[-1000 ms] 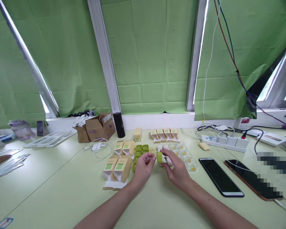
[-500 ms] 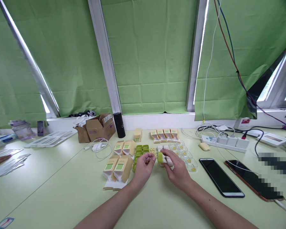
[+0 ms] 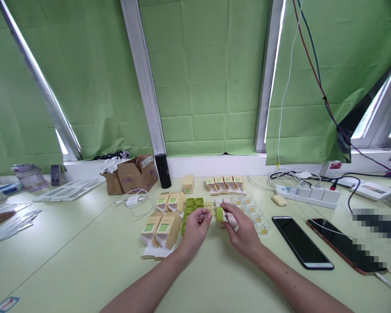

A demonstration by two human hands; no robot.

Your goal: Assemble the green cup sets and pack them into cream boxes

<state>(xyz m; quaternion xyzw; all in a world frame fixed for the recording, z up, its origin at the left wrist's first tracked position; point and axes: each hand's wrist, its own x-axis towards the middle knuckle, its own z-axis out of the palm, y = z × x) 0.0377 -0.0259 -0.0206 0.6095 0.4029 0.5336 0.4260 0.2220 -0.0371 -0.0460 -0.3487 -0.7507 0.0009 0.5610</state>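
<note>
Over the middle of the pale table (image 3: 211, 280), I see the green piece (image 3: 219, 214), gripped by the right hand (image 3: 245, 232) between thumb and fingers. To do this close work well, I judge that the piece should be held firm and level, while the left hand (image 3: 197, 228) acts lightly and straight. That left hand is curled just beside it, not touching; from here I cannot tell whether its tips pinch something small. Both arms (image 3: 150, 280) reach forward and inward, the right thumb on the near side of the piece.
</note>
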